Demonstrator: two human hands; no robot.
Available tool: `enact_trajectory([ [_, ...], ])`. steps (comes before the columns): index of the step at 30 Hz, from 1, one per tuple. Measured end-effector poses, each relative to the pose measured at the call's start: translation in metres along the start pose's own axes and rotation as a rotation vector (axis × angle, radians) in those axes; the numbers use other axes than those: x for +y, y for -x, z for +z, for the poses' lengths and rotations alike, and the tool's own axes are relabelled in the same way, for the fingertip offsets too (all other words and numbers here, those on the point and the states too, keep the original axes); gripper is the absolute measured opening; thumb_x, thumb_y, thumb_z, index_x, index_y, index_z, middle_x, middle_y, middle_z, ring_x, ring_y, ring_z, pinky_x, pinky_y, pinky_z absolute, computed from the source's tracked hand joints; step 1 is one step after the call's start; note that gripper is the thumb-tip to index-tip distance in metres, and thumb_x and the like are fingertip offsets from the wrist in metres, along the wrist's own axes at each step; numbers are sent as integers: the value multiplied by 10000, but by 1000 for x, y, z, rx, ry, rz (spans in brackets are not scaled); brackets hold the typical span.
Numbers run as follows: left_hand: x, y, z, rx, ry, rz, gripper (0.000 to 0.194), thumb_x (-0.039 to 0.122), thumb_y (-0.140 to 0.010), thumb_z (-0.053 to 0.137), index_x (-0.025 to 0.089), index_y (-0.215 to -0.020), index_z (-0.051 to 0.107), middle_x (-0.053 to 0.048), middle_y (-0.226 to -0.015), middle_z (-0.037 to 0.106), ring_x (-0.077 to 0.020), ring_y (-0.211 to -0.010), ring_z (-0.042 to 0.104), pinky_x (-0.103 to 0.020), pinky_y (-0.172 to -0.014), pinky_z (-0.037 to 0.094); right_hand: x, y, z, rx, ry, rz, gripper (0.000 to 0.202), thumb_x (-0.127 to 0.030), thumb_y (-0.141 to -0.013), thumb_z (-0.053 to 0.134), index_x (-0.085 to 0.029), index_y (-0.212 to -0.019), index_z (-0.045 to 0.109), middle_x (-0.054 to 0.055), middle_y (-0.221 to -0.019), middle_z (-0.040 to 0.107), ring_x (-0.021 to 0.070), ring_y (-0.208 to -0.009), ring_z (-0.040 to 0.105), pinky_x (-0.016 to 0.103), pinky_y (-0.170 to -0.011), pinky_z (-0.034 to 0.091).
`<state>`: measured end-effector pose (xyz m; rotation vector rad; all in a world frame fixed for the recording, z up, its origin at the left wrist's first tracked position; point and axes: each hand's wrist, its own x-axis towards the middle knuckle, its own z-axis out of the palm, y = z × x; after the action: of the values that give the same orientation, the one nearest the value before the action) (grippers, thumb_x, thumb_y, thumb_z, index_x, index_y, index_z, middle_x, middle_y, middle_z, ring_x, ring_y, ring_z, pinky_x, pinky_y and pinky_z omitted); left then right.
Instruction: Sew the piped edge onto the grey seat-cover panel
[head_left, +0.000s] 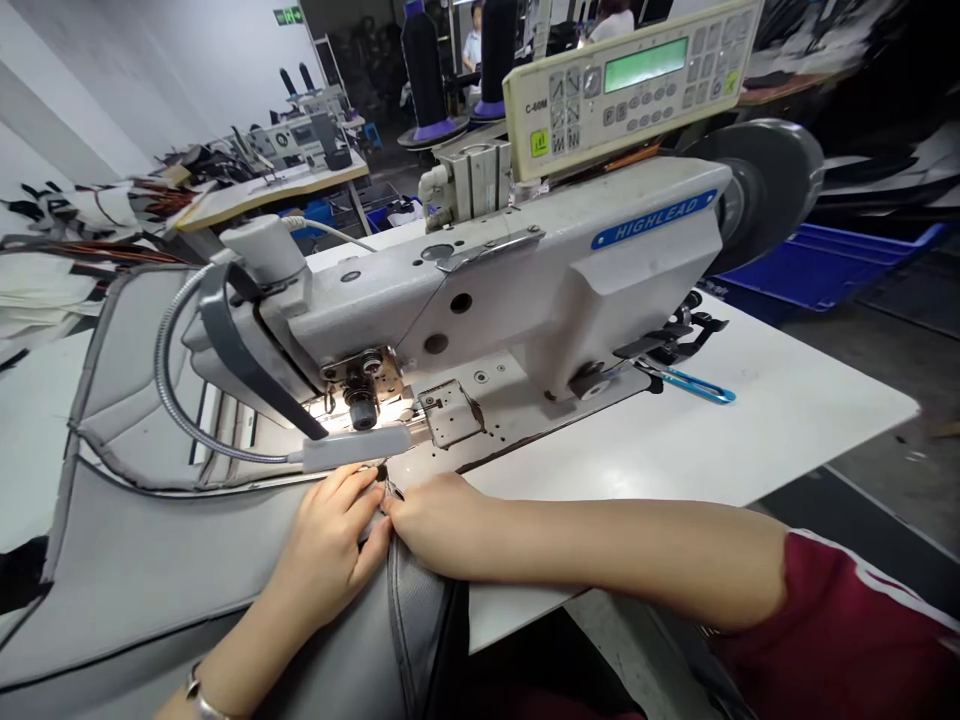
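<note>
A large grey fabric piece point(187, 570) with dark piped edges lies across the table and under the sewing machine head. My left hand point(334, 545) bends over its edge, fingers and thumb closed on the fabric just in front of the lamp. Beside it, almost touching, my right hand point(442, 520) is curled into a fist. A small dark metallic tip point(394, 490) shows between the two hands; what my right hand holds is mostly hidden. The sewing machine point(480, 270), with its lit needle area, stands directly beyond both hands.
A gooseneck lamp point(356, 448) hangs low over the fabric. Blue-handled tweezers point(697, 385) lie on the white table point(810, 390) at right. A control panel point(637, 85) and black thread cones point(424, 70) rise behind. A blue crate point(810, 265) stands beyond the table.
</note>
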<state>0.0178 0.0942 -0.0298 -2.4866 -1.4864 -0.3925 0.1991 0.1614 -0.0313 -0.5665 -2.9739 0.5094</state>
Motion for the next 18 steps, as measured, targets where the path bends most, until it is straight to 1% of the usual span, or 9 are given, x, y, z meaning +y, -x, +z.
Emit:
enact_trajectory([
  [2, -6, -2, 3, -2, 30, 3, 269, 268, -974, 426, 139, -1054, 648, -136, -1154, 659, -300, -1106, 577, -448, -868, 507, 2, -5, -1, -37, -3, 15, 264, -129, -866, 585, -108, -1117, 663, 85, -820, 691, 194, -719, 663, 260, -597, 474],
  [5, -14, -2, 7, -16, 59, -16, 286, 279, -980, 412, 141, -1065, 647, -143, -1160, 642, -286, -1031, 593, -446, -836, 508, 4, -10, 0, -60, -5, 53, 312, -124, -873, 553, -98, -1171, 642, 97, -864, 699, 208, -730, 672, 277, -577, 465],
  [9, -19, -1, 9, -20, 75, -46, 291, 301, -987, 411, 158, -1075, 648, -128, -1128, 645, -274, -1008, 593, -425, -821, 497, 5, -12, -1, -63, -10, 90, 342, -112, -883, 525, -89, -1210, 624, 114, -916, 704, 230, -756, 679, 300, -579, 475],
  [14, -19, -3, 8, -49, 129, -60, 277, 307, -993, 422, 175, -1097, 643, -104, -1140, 652, -256, -1033, 586, -402, -851, 479, 6, -9, -8, -28, -25, 70, 291, -96, -874, 540, -78, -1144, 645, 118, -878, 700, 232, -749, 676, 303, -572, 465],
  [16, -19, -3, 9, -53, 140, -71, 283, 305, -995, 409, 176, -1079, 647, -101, -1118, 658, -255, -1012, 587, -404, -846, 475, 7, -9, -10, -28, -21, 72, 259, -103, -877, 542, -83, -1109, 657, 117, -875, 700, 230, -751, 677, 301, -575, 457],
  [18, -19, -4, 11, -41, 133, -70, 293, 306, -994, 399, 173, -1063, 650, -101, -1095, 666, -258, -991, 593, -404, -832, 474, 7, -11, -9, -28, -18, 83, 268, -111, -879, 535, -92, -1117, 658, 109, -876, 702, 228, -763, 679, 300, -587, 454],
])
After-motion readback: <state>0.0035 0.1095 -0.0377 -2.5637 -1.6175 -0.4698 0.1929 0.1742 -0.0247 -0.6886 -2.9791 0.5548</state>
